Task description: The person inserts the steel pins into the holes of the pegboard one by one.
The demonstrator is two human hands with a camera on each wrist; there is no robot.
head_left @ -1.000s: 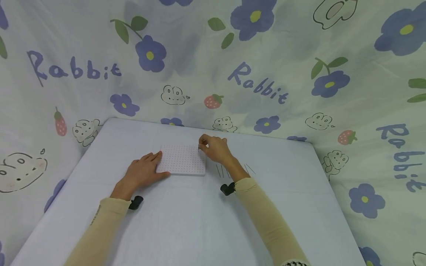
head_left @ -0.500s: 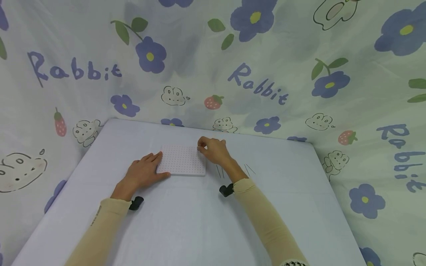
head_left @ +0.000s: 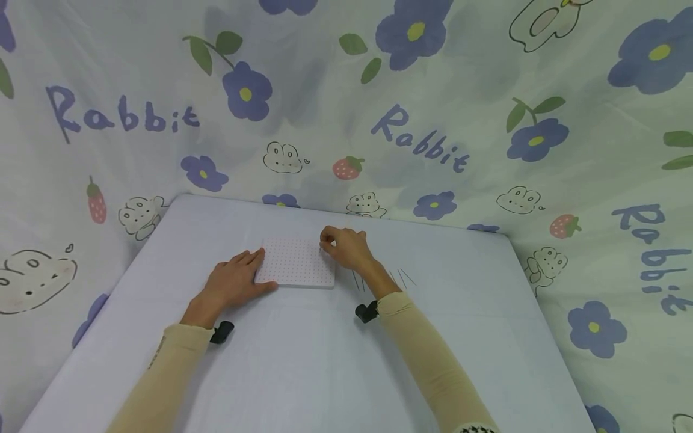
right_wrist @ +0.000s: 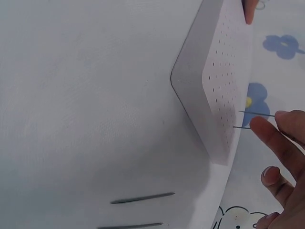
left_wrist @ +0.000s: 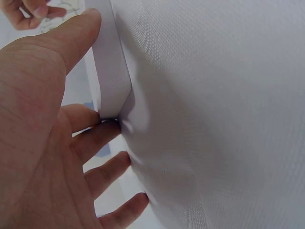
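Observation:
A white square board (head_left: pixel 295 264) dotted with rows of small holes lies on the table. At its left side is my left hand (head_left: pixel 233 279), fingers extended along the edge and thumb on the near side. The left wrist view has the thumb (left_wrist: pixel 78 36) against the board's side and the fingertips at its corner. Over the board's far right part, my right hand (head_left: pixel 349 248) pinches a thin metal pin (right_wrist: pixel 257 113) between thumb and index finger. Close beside it, another thin pin (right_wrist: pixel 241 127) shows between the index fingertip and the board's holed face.
Several dark thin pins lie on the white tablecloth right of the board, some (head_left: pixel 357 280) left of my right forearm and others (head_left: pixel 407 276) beyond it. The right wrist view shows two pins, one (right_wrist: pixel 143 198) nearer the board. A flower-printed curtain (head_left: pixel 314 108) hangs behind the table.
My right hand has shifted slightly left and nearer over the board, still pinching. The left hand stays at the board's edge, and the board keeps its place.

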